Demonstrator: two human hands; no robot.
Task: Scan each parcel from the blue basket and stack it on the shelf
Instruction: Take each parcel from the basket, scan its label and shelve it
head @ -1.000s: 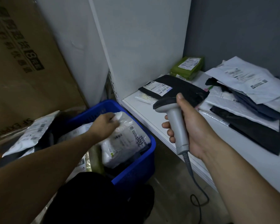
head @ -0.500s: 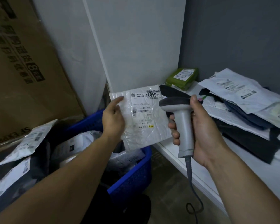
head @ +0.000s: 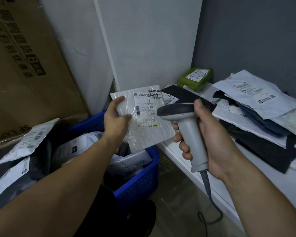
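Note:
My left hand [head: 116, 119] pinches the left edge of a white parcel [head: 144, 132] and holds it up above the blue basket [head: 140, 183], label facing me. My right hand [head: 207, 137] grips a grey barcode scanner [head: 186, 127], its dark head right in front of the parcel's label. Several more parcels lie in the basket. On the white shelf [head: 181, 151] to the right sit a black parcel [head: 183, 95], a green parcel [head: 196, 78] at the back and a heap of white and dark mailers [head: 256, 106].
A large cardboard box [head: 24, 69] leans at the left, with white and dark parcels [head: 22, 144] piled before it. The scanner's cable [head: 210, 211] loops down to the floor below the shelf edge. A white upright panel [head: 143, 40] stands behind the basket.
My left hand lifted the white parcel out of the basket and raised it in front of the scanner. My right hand moved the scanner slightly left toward the label.

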